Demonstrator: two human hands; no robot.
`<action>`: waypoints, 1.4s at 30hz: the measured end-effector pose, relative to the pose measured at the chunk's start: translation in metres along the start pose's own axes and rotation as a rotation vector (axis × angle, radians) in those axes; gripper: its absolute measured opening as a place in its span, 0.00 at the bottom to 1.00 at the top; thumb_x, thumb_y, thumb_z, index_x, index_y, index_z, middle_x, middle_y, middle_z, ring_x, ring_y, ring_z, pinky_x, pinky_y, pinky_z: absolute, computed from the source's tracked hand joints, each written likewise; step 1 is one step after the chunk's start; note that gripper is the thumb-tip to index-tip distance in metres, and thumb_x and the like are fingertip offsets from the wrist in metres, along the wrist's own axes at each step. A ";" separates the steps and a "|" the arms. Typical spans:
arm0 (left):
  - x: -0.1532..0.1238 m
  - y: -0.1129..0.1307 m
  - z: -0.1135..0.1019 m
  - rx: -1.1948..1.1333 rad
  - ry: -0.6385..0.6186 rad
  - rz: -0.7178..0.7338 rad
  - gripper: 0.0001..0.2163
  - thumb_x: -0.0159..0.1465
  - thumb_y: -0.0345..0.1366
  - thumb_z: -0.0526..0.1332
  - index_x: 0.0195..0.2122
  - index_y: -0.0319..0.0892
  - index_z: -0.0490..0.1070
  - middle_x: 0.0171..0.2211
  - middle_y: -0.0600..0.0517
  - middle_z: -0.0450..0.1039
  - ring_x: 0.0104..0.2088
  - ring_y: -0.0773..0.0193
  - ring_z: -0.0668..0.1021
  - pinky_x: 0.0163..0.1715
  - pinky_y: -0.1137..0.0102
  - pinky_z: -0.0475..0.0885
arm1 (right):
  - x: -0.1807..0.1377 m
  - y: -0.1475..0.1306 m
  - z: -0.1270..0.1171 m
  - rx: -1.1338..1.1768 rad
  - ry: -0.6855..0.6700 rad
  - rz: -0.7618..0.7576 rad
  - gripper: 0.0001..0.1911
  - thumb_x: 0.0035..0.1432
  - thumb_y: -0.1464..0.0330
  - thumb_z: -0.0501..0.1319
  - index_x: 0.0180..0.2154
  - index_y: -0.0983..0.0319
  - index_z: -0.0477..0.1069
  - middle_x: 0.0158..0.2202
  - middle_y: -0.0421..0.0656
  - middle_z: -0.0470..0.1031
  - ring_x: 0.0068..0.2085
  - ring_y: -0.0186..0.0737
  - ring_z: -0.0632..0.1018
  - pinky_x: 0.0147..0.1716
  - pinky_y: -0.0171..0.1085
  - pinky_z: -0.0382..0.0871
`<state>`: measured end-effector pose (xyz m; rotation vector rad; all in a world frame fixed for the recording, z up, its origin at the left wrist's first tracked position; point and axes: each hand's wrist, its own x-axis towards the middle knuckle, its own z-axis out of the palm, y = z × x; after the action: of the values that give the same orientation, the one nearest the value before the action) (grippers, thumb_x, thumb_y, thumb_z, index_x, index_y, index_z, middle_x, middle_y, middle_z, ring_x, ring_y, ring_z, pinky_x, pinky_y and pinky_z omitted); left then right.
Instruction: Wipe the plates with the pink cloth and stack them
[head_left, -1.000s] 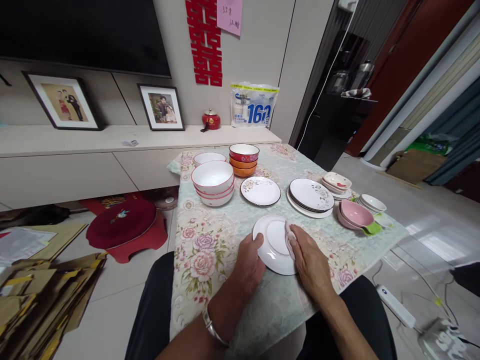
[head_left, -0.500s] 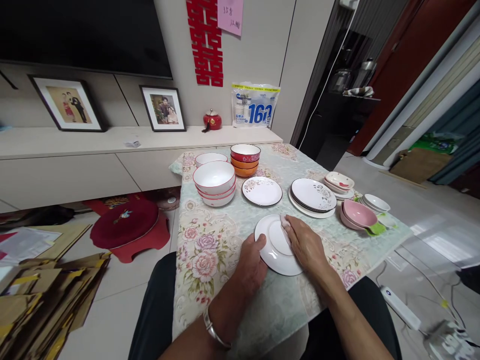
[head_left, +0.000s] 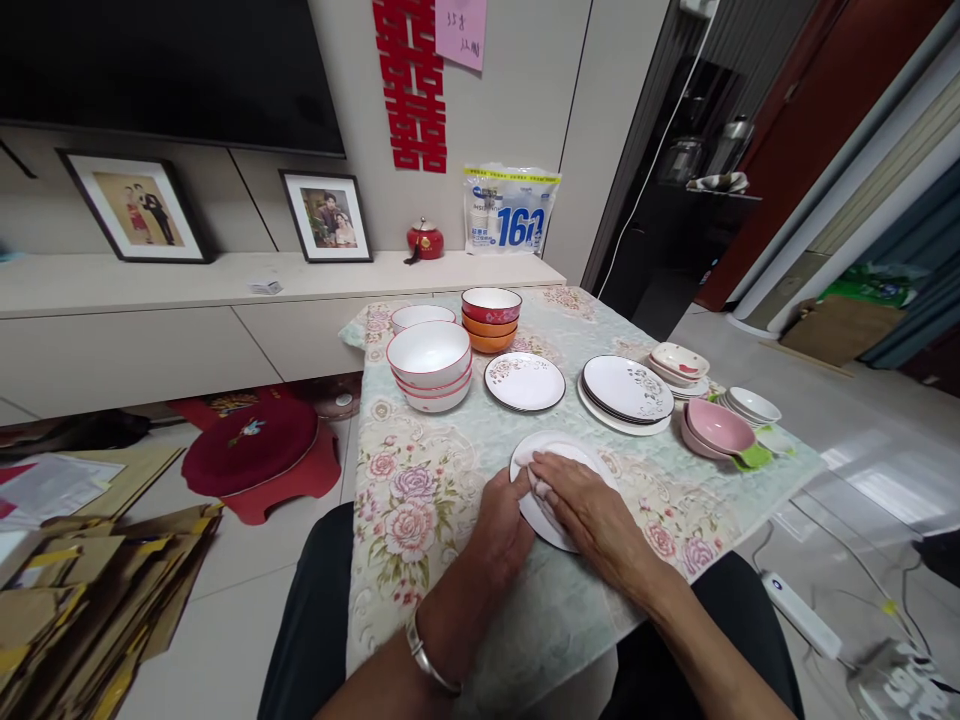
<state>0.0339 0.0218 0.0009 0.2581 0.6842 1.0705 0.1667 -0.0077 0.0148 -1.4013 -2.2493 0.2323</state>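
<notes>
Floral-cloth tbl (head_left: 465, 445) w/ red-rim bowls (head_left: 430, 380) L, orange bowls (head_left: 490, 342) nr, patterned plates (head_left: 525, 385) ctr, pink bowls (head_left: 718, 428) R.

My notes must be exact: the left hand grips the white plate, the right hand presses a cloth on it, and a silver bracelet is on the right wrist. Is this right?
Not quite: the head view shows the silver bracelet on the left wrist. The left hand grips the white plate and the right hand presses a cloth on it.

Free tablecloth (head_left: 409, 485) left of left hand (head_left: 501, 525); bowl stack (head_left: 429, 365) blocks beyond.
</notes>
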 end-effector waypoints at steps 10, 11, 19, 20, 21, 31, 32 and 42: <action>0.003 -0.001 -0.003 0.045 0.045 0.013 0.11 0.53 0.32 0.68 0.38 0.38 0.74 0.38 0.42 0.81 0.47 0.48 0.80 0.52 0.57 0.72 | 0.026 0.046 0.006 -0.167 0.300 0.218 0.15 0.65 0.69 0.55 0.44 0.61 0.80 0.39 0.51 0.73 0.42 0.50 0.71 0.41 0.47 0.71; 0.004 -0.001 -0.003 0.043 0.046 0.012 0.12 0.53 0.32 0.68 0.39 0.38 0.74 0.38 0.42 0.81 0.47 0.48 0.80 0.52 0.57 0.72 | 0.030 0.043 0.007 -0.170 0.293 0.228 0.15 0.65 0.69 0.55 0.45 0.61 0.80 0.38 0.51 0.74 0.42 0.49 0.71 0.41 0.46 0.70; 0.003 -0.001 -0.002 -0.001 -0.008 0.016 0.12 0.50 0.32 0.69 0.37 0.38 0.74 0.37 0.42 0.81 0.50 0.46 0.78 0.52 0.56 0.70 | 0.001 0.012 -0.007 -0.005 0.131 0.009 0.11 0.68 0.68 0.56 0.45 0.57 0.76 0.43 0.45 0.79 0.45 0.46 0.75 0.46 0.43 0.69; 0.002 -0.002 -0.002 0.003 -0.005 0.018 0.13 0.50 0.32 0.69 0.37 0.38 0.74 0.37 0.42 0.81 0.50 0.46 0.78 0.52 0.56 0.70 | -0.003 0.016 -0.010 0.004 0.120 0.007 0.11 0.68 0.68 0.56 0.46 0.56 0.76 0.44 0.45 0.79 0.46 0.46 0.75 0.47 0.44 0.69; 0.002 -0.002 -0.002 0.009 0.001 0.020 0.13 0.50 0.32 0.69 0.37 0.38 0.74 0.36 0.42 0.81 0.50 0.46 0.78 0.53 0.56 0.70 | -0.006 0.021 -0.013 -0.002 0.117 0.024 0.11 0.67 0.68 0.56 0.46 0.56 0.76 0.44 0.45 0.79 0.46 0.46 0.75 0.47 0.44 0.69; 0.002 0.001 -0.001 0.020 -0.010 0.022 0.13 0.50 0.33 0.70 0.37 0.38 0.75 0.38 0.43 0.81 0.49 0.46 0.78 0.51 0.59 0.71 | 0.033 0.017 0.007 -0.119 0.188 0.201 0.12 0.64 0.71 0.57 0.46 0.62 0.76 0.43 0.50 0.78 0.46 0.50 0.74 0.46 0.45 0.68; 0.002 0.001 -0.001 0.025 -0.025 0.025 0.13 0.50 0.33 0.70 0.37 0.39 0.75 0.37 0.43 0.81 0.49 0.46 0.78 0.50 0.59 0.71 | 0.031 0.013 0.006 -0.086 0.166 0.159 0.12 0.64 0.71 0.57 0.46 0.62 0.76 0.43 0.49 0.78 0.46 0.49 0.75 0.46 0.44 0.68; 0.004 -0.003 -0.003 0.018 0.012 0.012 0.10 0.55 0.30 0.66 0.38 0.37 0.74 0.36 0.43 0.82 0.48 0.47 0.79 0.52 0.58 0.70 | 0.024 0.045 -0.003 -0.026 0.168 0.275 0.16 0.63 0.68 0.58 0.51 0.63 0.75 0.44 0.49 0.78 0.47 0.50 0.75 0.48 0.45 0.68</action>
<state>0.0354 0.0233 -0.0044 0.2718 0.7041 1.0789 0.1957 0.0337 0.0079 -1.6773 -1.9293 0.1674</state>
